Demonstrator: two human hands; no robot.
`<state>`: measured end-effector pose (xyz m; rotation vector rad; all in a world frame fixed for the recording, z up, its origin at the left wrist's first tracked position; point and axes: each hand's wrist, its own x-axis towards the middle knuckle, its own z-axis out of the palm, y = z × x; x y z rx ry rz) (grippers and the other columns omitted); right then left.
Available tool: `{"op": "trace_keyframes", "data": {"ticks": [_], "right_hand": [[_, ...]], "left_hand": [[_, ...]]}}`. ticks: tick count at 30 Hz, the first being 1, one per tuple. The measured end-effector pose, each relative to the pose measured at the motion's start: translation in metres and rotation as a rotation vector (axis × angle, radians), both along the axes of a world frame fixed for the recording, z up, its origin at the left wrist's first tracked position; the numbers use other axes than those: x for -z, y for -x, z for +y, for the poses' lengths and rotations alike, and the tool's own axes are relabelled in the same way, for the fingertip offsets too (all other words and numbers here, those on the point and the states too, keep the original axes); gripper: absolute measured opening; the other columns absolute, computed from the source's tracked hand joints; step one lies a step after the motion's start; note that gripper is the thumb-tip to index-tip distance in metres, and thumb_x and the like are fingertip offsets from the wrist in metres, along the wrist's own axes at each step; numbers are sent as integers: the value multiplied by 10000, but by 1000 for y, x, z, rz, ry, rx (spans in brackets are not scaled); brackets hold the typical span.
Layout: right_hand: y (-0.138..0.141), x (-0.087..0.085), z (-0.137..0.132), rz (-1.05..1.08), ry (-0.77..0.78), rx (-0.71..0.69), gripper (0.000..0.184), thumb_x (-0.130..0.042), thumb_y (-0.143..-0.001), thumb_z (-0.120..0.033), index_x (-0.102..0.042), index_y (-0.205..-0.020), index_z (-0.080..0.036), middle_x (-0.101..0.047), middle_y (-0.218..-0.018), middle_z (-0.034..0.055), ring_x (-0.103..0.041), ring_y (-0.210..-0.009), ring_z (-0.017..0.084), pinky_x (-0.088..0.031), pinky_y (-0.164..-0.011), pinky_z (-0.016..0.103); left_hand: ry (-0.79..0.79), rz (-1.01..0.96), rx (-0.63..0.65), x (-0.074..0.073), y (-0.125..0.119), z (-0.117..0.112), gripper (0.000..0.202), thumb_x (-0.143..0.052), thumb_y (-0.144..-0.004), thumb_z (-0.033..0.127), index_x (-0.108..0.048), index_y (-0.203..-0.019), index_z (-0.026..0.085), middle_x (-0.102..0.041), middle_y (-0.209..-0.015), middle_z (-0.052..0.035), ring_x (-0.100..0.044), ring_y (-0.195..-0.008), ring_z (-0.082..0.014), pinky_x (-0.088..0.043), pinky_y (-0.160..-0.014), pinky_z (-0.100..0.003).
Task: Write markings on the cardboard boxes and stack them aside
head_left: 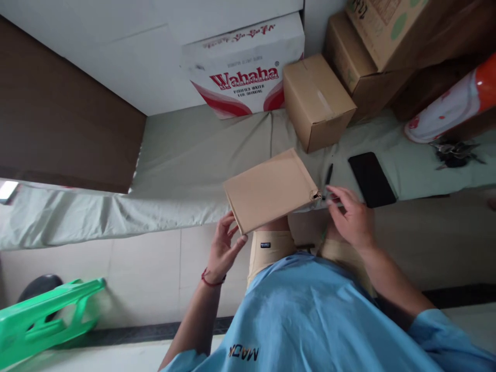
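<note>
A flat tan cardboard box (pixel 271 188) lies tilted at the front edge of the cloth-covered surface, above my lap. Its right corner has a small torn, dark hole. My left hand (pixel 225 245) grips the box's near left corner, with the thumb in front and the fingers behind and beneath. Just right of the torn corner is my right hand (pixel 351 214), its thumb and forefinger close together in a pinch; what lies between the fingertips is too small to make out. A black pen (pixel 329 174) lies just beyond the right fingertips.
A black phone (pixel 372 178) and a bunch of keys (pixel 455 153) lie on the pale green cloth (pixel 186 155) to the right. Behind stand a white Wahaha carton (pixel 248 67), a small brown carton (pixel 320 101) and stacked boxes. A green plastic stool (pixel 50 315) is at lower left.
</note>
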<state>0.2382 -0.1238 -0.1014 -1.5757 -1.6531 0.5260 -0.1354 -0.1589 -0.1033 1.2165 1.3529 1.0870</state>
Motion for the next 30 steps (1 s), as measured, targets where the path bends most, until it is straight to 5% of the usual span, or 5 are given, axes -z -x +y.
{"op": "trace_keyframes", "data": {"ticks": [7, 11, 18, 26, 30], "right_hand": [[-95, -1, -3, -499, 182, 375, 830, -664, -962, -527, -414, -1622, -90, -555, -1559, 311, -522, -1443, 460, -386, -1194, 651], [-114, 19, -4, -594, 363, 361, 1099, -755, -850, -669, -355, -1637, -15, -544, -1520, 368, -527, -1391, 491, -420, -1133, 614], [-108, 29, 3, -663, 349, 374, 928, -664, -912, -684, -492, -1542, -24, -598, -1402, 328, -538, -1268, 436, -402, -1095, 581], [-106, 27, 21, -682, 397, 453, 833, -720, -839, -724, -636, -1308, -40, -591, -1277, 308, -540, -1189, 432, -450, -1021, 561], [-105, 33, 31, -652, 397, 477, 800, -743, -805, -688, -642, -1260, -38, -586, -1266, 307, -554, -1183, 437, -463, -1032, 581]], "left_hand": [[-270, 48, -195, -40, 14, 37, 468, -853, -869, 409, -652, -1279, 310, -613, -1486, -92, -514, -1517, -293, -438, -1245, -488], [-356, 415, 116, -72, -8, 67, 964, -996, -666, 558, -597, -1497, 275, -533, -1618, -174, -402, -1596, -419, -256, -1334, -610], [-302, 879, 583, -91, -67, 120, 1238, -986, -599, 662, -475, -1652, 256, -325, -1749, -278, -251, -1600, -623, -101, -1228, -843], [-112, 1093, 222, -92, -55, 121, 888, -779, -825, 691, -579, -1530, 189, -565, -1522, -282, -678, -1243, -480, -523, -1048, -578], [19, 1175, 232, -93, -36, 114, 710, -663, -796, 893, -725, -1013, 220, -743, -861, -135, -751, -874, -384, -557, -810, -412]]}}
